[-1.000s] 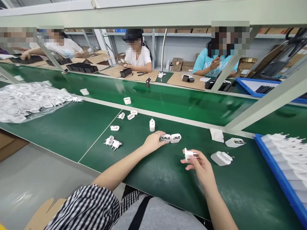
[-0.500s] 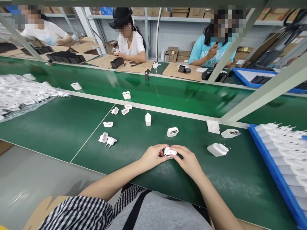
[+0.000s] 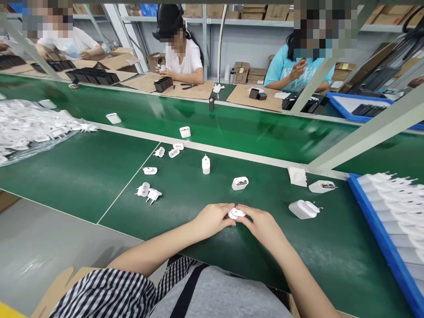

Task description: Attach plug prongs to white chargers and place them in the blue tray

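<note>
My left hand [image 3: 212, 217] and my right hand [image 3: 261, 225] meet low over the green table [image 3: 99, 176], fingers closed on one small white charger plug [image 3: 236, 213] held between them. An open white charger shell [image 3: 240, 183] lies just beyond my hands. Another white plug [image 3: 206, 164] stands upright farther back. A finished white charger [image 3: 303, 209] and a second shell [image 3: 322, 187] lie to the right.
Several loose white plug parts [image 3: 148, 193] lie to the left, and a bag of white parts [image 3: 29, 128] at far left. A blue tray [image 3: 374, 221] of white chargers sits at right. Beyond the green conveyor belt [image 3: 232, 128], three people work at cardboard sheets.
My left hand took one of the two shells from the table and brought it to my right hand's plug piece; both hands now press the parts together nearer to me.
</note>
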{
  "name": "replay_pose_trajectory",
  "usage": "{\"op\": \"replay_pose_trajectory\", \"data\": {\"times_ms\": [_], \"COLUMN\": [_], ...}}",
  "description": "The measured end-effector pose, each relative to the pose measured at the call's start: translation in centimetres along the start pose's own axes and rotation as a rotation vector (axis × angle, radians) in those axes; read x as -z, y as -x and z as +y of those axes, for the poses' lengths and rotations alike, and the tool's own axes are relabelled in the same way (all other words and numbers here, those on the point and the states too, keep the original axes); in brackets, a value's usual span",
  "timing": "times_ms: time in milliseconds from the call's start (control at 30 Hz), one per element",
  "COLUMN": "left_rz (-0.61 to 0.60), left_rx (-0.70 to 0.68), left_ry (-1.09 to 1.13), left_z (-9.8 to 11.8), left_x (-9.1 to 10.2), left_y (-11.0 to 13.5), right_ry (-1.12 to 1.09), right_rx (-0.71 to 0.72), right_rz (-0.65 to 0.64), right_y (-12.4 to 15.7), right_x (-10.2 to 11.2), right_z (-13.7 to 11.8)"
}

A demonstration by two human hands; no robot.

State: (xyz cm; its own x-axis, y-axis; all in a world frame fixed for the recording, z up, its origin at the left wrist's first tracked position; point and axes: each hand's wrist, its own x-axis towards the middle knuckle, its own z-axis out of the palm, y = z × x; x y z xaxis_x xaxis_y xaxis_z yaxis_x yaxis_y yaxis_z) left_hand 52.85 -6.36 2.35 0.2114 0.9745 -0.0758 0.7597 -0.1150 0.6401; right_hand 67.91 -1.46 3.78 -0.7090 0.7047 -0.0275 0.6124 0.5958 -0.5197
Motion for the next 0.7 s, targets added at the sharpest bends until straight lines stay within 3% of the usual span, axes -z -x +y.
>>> {"op": "replay_pose_trajectory", "data": {"times_ms": [233,433,600,700], "left_rz": [-0.252,-0.476,-0.501,-0.437], "left_rx": [0.063,0.038,0.053,0.073], "left_ry": [-0.303,-0.366,-0.373,-0.376], "left_z": [2.1,3.0,3.5,3.4], "left_x": [2.4,4.2,3.9,3.3], "left_y": [-1.7,-3.6,-4.1,-3.5], "right_ry": [0.048,0.048,0.035,-0.022], "right_rx": [-0.081,-0.083,-0.088,-0.039], "right_rz": [-0.151,-0.258,-0.251,-0.250], "right_y": [-1.0,-1.8,-1.7,-1.8], "right_x": [0.8,1.4,1.1,1.0], "right_z": [-0.5,-0.7,-0.2,0.1]}}
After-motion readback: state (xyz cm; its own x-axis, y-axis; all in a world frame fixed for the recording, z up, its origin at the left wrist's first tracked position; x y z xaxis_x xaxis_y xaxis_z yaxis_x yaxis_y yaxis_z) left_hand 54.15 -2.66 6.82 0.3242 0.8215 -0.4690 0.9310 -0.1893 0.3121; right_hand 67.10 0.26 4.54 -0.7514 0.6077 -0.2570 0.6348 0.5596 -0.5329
